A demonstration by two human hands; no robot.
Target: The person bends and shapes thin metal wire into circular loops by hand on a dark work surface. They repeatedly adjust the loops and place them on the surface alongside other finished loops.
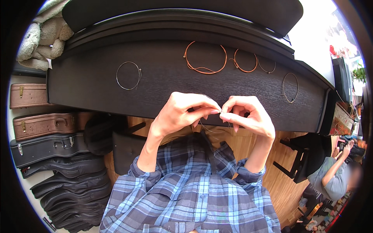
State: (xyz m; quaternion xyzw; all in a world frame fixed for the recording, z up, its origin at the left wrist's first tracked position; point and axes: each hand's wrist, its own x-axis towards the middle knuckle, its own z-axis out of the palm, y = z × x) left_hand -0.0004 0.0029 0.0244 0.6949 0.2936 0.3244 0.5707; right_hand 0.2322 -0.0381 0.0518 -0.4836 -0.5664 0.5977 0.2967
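My left hand (182, 110) and my right hand (248, 114) meet over the near edge of a dark wooden surface. Both are closed, thumbs against fingertips, pinching a thin metal instrument string (221, 112) between them. A loose part of that string hangs below the fingers, too fine to follow fully. On the surface beyond my left hand lies a coiled silver string (117, 76). Farther back rest a large copper-coloured coil (206, 72) and a smaller copper-coloured coil (246, 72). Beside them is a thin dark coil (268, 72), with another thin coil (298, 87) at the right.
Brown and black instrument cases (42, 126) stack at the left, above several soft black bags (74, 186). A plush toy (42, 40) sits at the far left. Black stools (130, 151) stand under the near edge. At the right, another person (334, 178) sits in grey.
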